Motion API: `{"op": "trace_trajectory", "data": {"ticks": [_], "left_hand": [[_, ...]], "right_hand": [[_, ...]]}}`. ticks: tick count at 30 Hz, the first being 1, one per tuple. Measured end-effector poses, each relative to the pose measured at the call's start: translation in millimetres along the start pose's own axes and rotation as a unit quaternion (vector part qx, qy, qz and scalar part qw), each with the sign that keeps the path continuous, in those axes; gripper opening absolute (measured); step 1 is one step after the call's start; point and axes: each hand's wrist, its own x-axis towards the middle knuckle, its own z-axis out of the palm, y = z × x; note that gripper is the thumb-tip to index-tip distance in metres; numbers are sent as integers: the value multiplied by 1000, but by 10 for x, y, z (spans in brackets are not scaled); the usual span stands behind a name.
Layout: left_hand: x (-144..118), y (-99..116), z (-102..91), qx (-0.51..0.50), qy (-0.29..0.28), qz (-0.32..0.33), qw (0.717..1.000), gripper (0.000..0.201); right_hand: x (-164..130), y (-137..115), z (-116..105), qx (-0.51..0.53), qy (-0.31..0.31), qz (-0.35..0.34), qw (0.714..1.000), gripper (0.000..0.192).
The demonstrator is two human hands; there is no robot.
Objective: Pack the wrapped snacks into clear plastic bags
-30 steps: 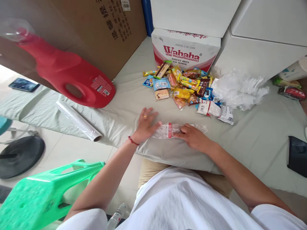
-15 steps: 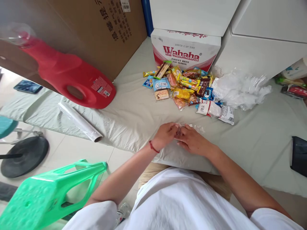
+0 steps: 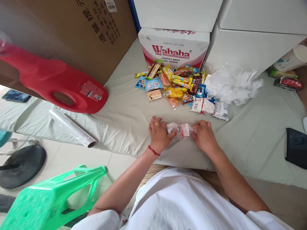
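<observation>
Both hands rest on the tabletop (image 3: 134, 108) close to its near edge, the left hand (image 3: 158, 135) and the right hand (image 3: 203, 137) a little apart and each pinching one end of a small clear plastic bag (image 3: 179, 130) with a red-and-white label, which lies stretched between them. Beyond the hands sits a pile of snack packets (image 3: 174, 86), with crumpled clear plastic (image 3: 230, 84) to the right of it and a Wahaha box (image 3: 174, 48) behind. Far off to the left of the left hand lie a red jug (image 3: 52, 84) on its side and a roll of film (image 3: 72, 127).
</observation>
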Motion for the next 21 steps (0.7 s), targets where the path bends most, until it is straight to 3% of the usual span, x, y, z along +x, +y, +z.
{"op": "trace_trajectory", "data": {"ticks": [4, 6, 8, 10, 12, 14, 18, 21], "left_hand": [[-47, 100, -11, -33, -44, 8, 998, 28], [-156, 206, -10, -40, -24, 45, 998, 16], [-305, 310, 18, -48, 21, 117, 992, 7], [-456, 374, 71, -69, 41, 201, 976, 13], [-573, 377, 133, -122, 26, 260, 958, 27], [-628, 322, 179, -220, 1, 271, 937, 39], [-584, 161, 170, -440, -62, 225, 867, 52], [-530, 77, 48, -480, -108, 217, 843, 54]], "right_hand": [[-111, -263, 40, 135, -12, 24, 991, 14], [-130, -356, 94, 266, -21, 35, 963, 15], [-148, -401, 160, 428, -14, 61, 902, 19], [-178, -404, 214, 585, -16, 89, 806, 30], [-217, -380, 245, 684, -38, 107, 720, 39], [-243, -344, 262, 723, -62, 112, 679, 42], [-241, -282, 297, 720, -88, 98, 682, 46], [-268, -217, 290, 682, -101, 87, 719, 49]]}}
